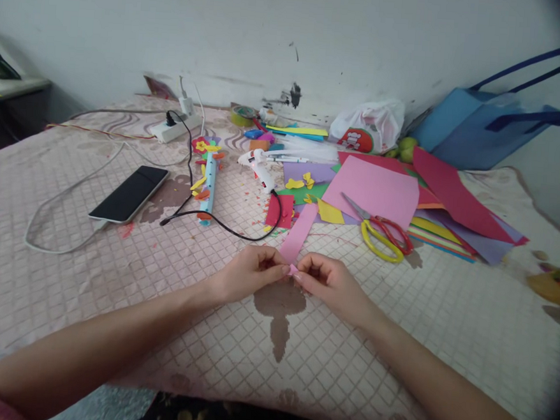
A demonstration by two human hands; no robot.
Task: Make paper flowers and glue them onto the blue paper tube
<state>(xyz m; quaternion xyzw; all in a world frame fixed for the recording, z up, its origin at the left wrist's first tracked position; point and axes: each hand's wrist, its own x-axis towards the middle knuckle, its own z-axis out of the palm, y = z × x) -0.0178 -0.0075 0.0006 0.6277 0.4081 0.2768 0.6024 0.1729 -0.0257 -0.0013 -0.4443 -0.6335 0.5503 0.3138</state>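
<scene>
A small pink piece (293, 270) is pinched between the fingertips of both hands, low in the middle of the view. My left hand (255, 271) holds its left side, and my right hand (325, 280) holds its right side. Just beyond the fingers lies a pink strip (299, 230); whether it joins the small piece is hidden. Scissors (382, 240) with yellow and red handles rest open, partly on a large pink sheet (375, 188). A white glue gun (260, 170) lies farther back. To its left stands a light blue decorated stick (208, 186) with yellow, orange and red pieces.
A phone (130, 194) with a white cable lies at the left, near a power strip (175, 128). A black cord loops across the middle. Coloured sheets (463, 197), a plastic bag (369, 127) and a blue bag (477, 128) are at the back right.
</scene>
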